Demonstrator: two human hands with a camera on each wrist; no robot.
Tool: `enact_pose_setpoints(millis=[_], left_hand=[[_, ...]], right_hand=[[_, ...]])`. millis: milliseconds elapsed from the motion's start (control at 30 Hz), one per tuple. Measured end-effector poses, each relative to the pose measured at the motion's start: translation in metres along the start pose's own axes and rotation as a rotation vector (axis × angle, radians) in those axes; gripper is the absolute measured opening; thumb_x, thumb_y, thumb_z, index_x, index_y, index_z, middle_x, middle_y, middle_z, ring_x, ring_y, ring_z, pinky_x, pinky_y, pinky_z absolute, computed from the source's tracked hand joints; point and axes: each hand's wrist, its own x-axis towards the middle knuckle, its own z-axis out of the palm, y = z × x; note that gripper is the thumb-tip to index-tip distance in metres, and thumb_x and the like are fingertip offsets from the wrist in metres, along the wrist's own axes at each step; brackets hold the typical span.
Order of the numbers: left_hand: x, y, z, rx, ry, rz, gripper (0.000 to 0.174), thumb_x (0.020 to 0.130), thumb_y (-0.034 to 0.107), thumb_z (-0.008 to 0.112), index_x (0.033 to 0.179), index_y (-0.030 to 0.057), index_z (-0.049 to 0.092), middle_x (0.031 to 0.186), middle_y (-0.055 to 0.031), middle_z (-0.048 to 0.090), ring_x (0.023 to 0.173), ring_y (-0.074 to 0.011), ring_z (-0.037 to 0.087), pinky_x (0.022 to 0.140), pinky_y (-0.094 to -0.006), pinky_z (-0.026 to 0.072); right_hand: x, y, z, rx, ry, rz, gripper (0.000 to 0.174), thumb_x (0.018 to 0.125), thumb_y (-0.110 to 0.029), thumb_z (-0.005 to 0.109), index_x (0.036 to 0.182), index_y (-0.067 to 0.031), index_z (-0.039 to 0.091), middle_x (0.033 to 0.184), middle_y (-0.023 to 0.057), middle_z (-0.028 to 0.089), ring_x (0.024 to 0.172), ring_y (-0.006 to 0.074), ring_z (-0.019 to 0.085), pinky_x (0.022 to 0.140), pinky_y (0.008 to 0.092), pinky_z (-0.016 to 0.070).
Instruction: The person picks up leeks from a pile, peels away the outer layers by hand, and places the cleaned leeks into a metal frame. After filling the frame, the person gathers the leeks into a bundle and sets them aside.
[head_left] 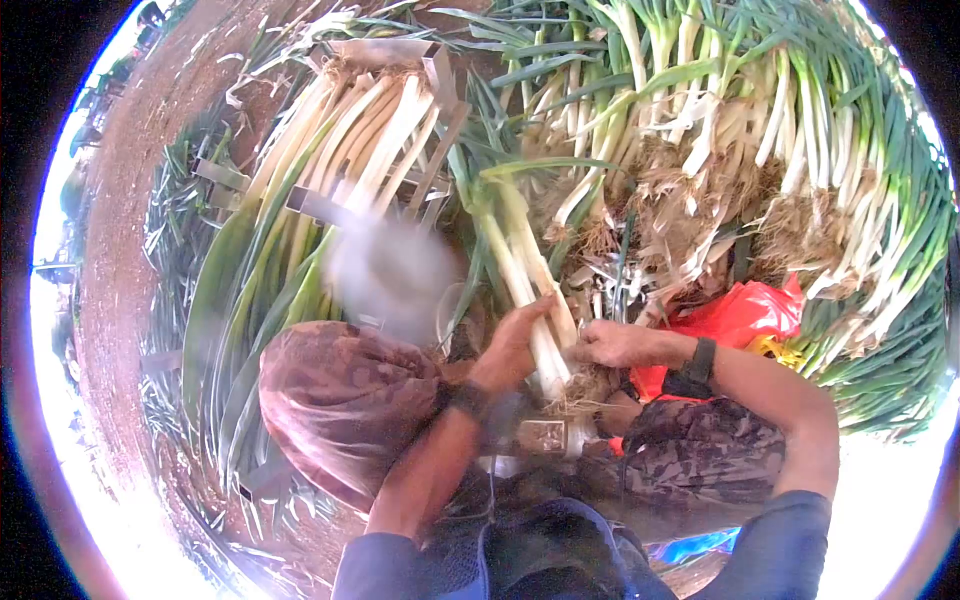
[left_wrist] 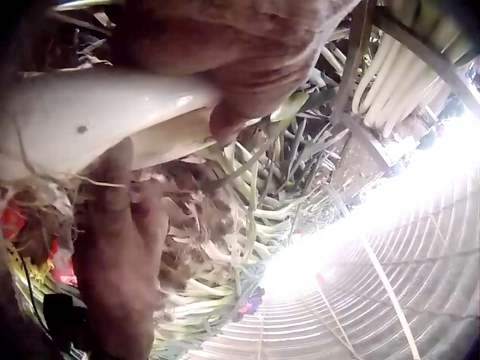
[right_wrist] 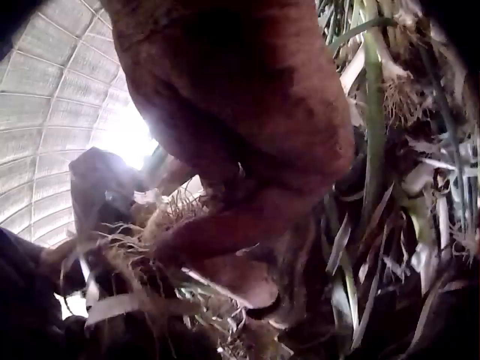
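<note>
Basically, white veg stalks (head_left: 513,270) in L hand (head_left: 510,348).

Brown ground (head_left: 115,290) beneath heaped leeks (head_left: 790,120)

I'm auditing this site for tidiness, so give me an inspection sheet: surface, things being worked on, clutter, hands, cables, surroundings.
Surface: brown ground with scattered scraps.
Job's things: leek stalks in hand; bundled leeks in a metal frame.
Clutter: red plastic bag; blurred pale object, unidentifiable.
Left hand: grips the leek stalks.
Right hand: fingers curled near their root end; grip unclear.
Cables: thin dark strand in the left wrist view; cannot tell whether a cable.
Surroundings: leek piles ahead and right; curved ribbed cover.
</note>
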Motion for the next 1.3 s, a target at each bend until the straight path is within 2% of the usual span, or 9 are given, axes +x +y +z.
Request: enact_pose_setpoints(millis=[367, 500, 633, 667, 700, 733, 800, 1033, 1300], left_hand=[[-0.001, 0.006, -0.016, 0.142, 0.041, -0.019, 0.032, 0.095, 0.033, 0.063, 0.108, 0.0037, 0.06, 0.09, -0.0091, 0.066, 0.076, -0.0212, 0.067, 0.067, -0.0379, 0.0583], [0.009, 0.01, -0.047, 0.142, -0.112, -0.04, 0.037, 0.091, 0.036, 0.068, 0.105, 0.0029, 0.06, 0.088, -0.0082, 0.065, 0.081, -0.0193, 0.067, 0.073, -0.035, 0.057], [-0.053, 0.033, -0.037, 1.257, -0.397, 0.617, 0.035, 0.096, 0.023, 0.055, 0.12, -0.0016, 0.057, 0.104, -0.016, 0.063, 0.092, -0.0228, 0.064, 0.079, -0.031, 0.0519], [-0.071, 0.036, -0.024, 1.536, -0.466, 0.788, 0.035, 0.097, 0.02, 0.052, 0.124, -0.0027, 0.056, 0.107, -0.018, 0.063, 0.095, -0.0236, 0.063, 0.081, -0.03, 0.0507], [-0.106, 0.036, 0.018, 1.534, -0.36, 0.776, 0.033, 0.091, 0.025, 0.061, 0.113, 0.0005, 0.062, 0.087, -0.0126, 0.065, 0.075, -0.0191, 0.064, 0.064, -0.025, 0.0506], [-0.122, 0.032, 0.021, 1.267, -0.215, 0.482, 0.03, 0.089, 0.025, 0.063, 0.108, 0.0015, 0.063, 0.082, -0.0093, 0.064, 0.069, -0.0161, 0.063, 0.058, -0.0242, 0.0489], [-0.146, 0.028, 0.006, 1.093, -0.07, 0.166, 0.027, 0.085, 0.023, 0.066, 0.103, 0.0024, 0.064, 0.076, -0.0047, 0.063, 0.063, -0.0118, 0.061, 0.053, -0.0248, 0.0476], [-0.257, 0.026, 0.079, 1.056, 0.23, -0.073, 0.042, 0.08, 0.019, 0.068, 0.115, -0.0016, 0.057, 0.087, -0.0053, 0.062, 0.075, -0.0142, 0.06, 0.065, -0.0271, 0.0493], [-0.272, 0.024, 0.053, 1.182, 0.283, -0.111, 0.044, 0.081, 0.012, 0.064, 0.121, -0.0018, 0.055, 0.088, -0.0074, 0.061, 0.073, -0.0142, 0.061, 0.064, -0.0292, 0.0511]], right_hand=[[-0.015, -0.029, 0.014, -0.485, 0.155, -0.471, 0.037, 0.087, -0.036, 0.067, 0.078, -0.0001, 0.066, 0.065, 0.0169, 0.063, 0.054, 0.0223, 0.059, 0.054, 0.04, 0.0452], [-0.045, -0.07, 0.049, -0.047, -0.448, -0.62, 0.038, 0.092, -0.037, 0.061, 0.078, -0.0016, 0.067, 0.064, 0.0127, 0.064, 0.055, 0.0192, 0.059, 0.052, 0.0359, 0.0466], [-0.03, -0.056, 0.016, -0.528, -0.096, -0.863, 0.041, 0.094, -0.043, 0.057, 0.088, -0.0052, 0.072, 0.071, 0.0139, 0.067, 0.063, 0.0236, 0.064, 0.058, 0.0378, 0.0519], [-0.03, -0.056, -0.015, -0.837, -0.131, -0.458, 0.037, 0.09, -0.041, 0.06, 0.1, -0.0068, 0.071, 0.078, 0.0139, 0.069, 0.067, 0.0276, 0.067, 0.061, 0.0405, 0.0545], [-0.05, -0.094, -0.034, -1.066, -0.085, -0.066, 0.031, 0.085, -0.033, 0.062, 0.087, -0.0031, 0.065, 0.079, 0.0157, 0.065, 0.072, 0.035, 0.063, 0.064, 0.0453, 0.0508], [-0.035, -0.024, -0.06, -1.164, 0.342, -0.567, 0.024, 0.083, -0.027, 0.061, 0.086, -0.004, 0.066, 0.074, 0.0149, 0.065, 0.07, 0.035, 0.065, 0.062, 0.0471, 0.0526], [-0.027, -0.046, -0.076, -1.208, 0.369, -0.035, 0.023, 0.083, -0.023, 0.06, 0.09, -0.002, 0.065, 0.077, 0.014, 0.065, 0.076, 0.0339, 0.067, 0.069, 0.0468, 0.0553], [0.005, -0.061, -0.06, -0.754, 0.625, -0.524, 0.063, 0.082, -0.016, 0.069, 0.138, -0.0026, 0.044, 0.111, 0.0233, 0.061, 0.096, 0.0367, 0.062, 0.083, 0.0454, 0.0509], [0.003, -0.09, -0.041, -1.257, 0.404, -0.572, 0.014, 0.09, -0.017, 0.064, 0.08, -0.0069, 0.063, 0.084, 0.0091, 0.064, 0.083, 0.0215, 0.067, 0.07, 0.0348, 0.0569]])
